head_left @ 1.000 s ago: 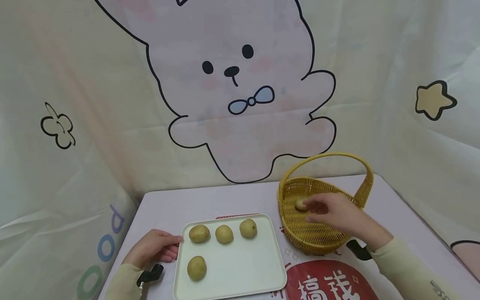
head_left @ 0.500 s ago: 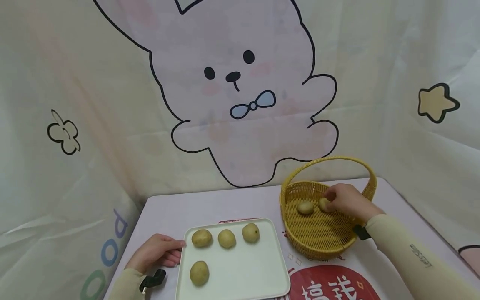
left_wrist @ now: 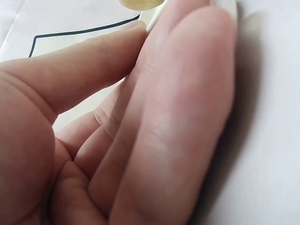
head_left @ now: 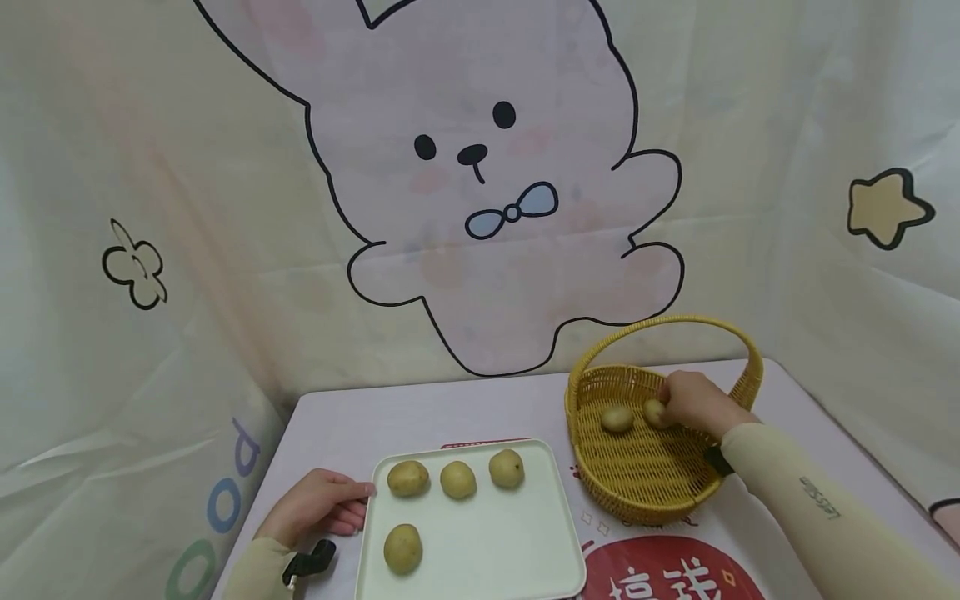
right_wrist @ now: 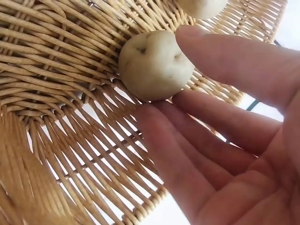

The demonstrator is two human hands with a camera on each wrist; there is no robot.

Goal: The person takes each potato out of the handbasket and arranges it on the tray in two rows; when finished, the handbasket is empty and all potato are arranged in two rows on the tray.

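My left hand pinches the left rim of a white rectangular tray between thumb and fingers. Several potatoes sit on that tray: three in a row at the back and one potato at the front left. Inside a yellow wicker basket, my right hand holds a potato by thumb and fingertips, low against the woven bottom. Another potato lies in the basket just left of it. The left wrist view shows mostly fingers, with a sliver of potato at the top.
The basket's tall arched handle rises above the right hand. The table has a pale cover with a red printed patch in front of the basket. Printed cloth walls stand behind and at both sides.
My right hand has moved right within the basket, from beside the first potato to the back right, where a second potato now shows in its fingers. My left hand stays at the tray.
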